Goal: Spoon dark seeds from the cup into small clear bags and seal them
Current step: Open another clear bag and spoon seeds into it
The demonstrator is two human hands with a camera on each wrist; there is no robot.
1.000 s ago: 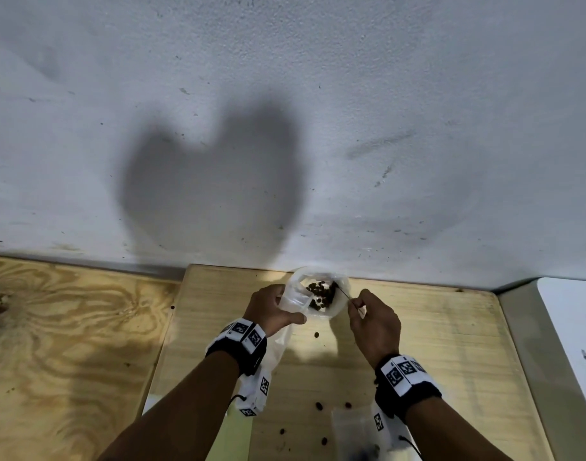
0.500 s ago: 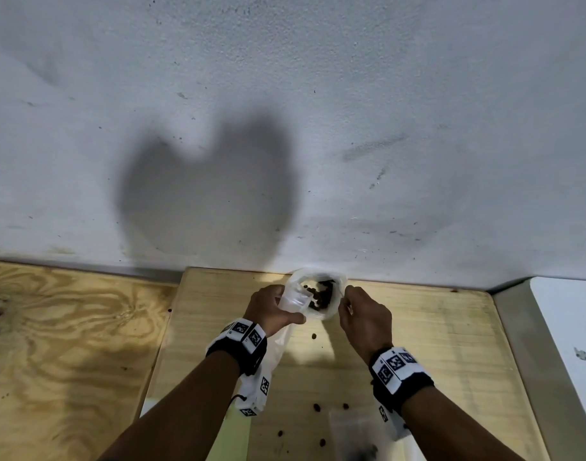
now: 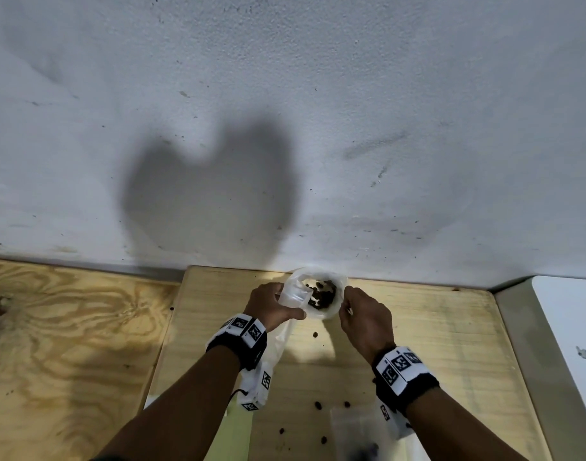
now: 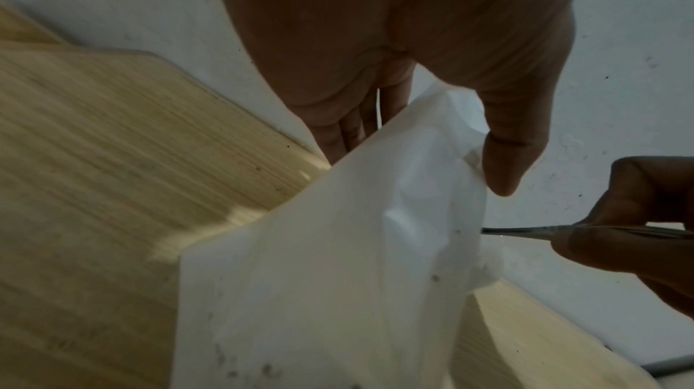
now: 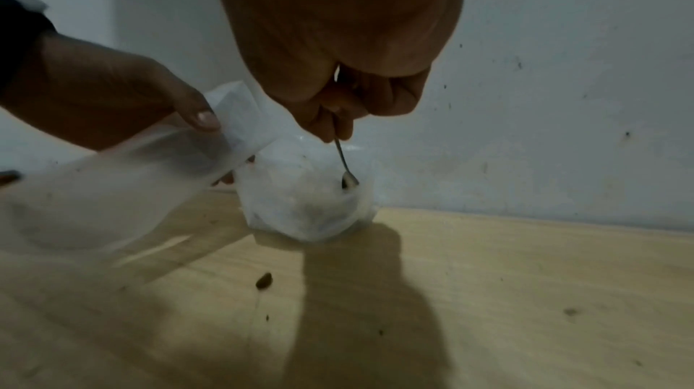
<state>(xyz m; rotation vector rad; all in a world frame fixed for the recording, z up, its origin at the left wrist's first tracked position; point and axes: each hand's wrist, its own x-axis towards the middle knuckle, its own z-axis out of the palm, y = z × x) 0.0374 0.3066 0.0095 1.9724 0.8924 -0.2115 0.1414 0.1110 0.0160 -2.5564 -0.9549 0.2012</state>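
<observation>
Now my right hand (image 3: 364, 319), its grip pinching the spoon (image 5: 343, 162), has dipped into the cup (image 3: 321, 296) for 1 more scoop, while my left hand (image 3: 268, 309) grips the bag (image 5: 112, 184) just beside the cup.

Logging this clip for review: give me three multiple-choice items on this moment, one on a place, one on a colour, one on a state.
1. Where does the translucent plastic cup of dark seeds stand?
A. at the wooden board's far edge by the white wall
B. on the plywood at left
C. at the board's near edge

2. What colour is the board?
A. white
B. pale wood
C. black

3. What is the right hand doing?
A. resting flat
B. pinching a thin metal spoon dipped into the cup
C. sealing a bag

Answers: 1 A, the head view shows it against the wall; 2 B, its light grain shows; 3 B, the right wrist view shows the spoon's tip inside the cup, while the left hand holds a small clear plastic bag.
</observation>
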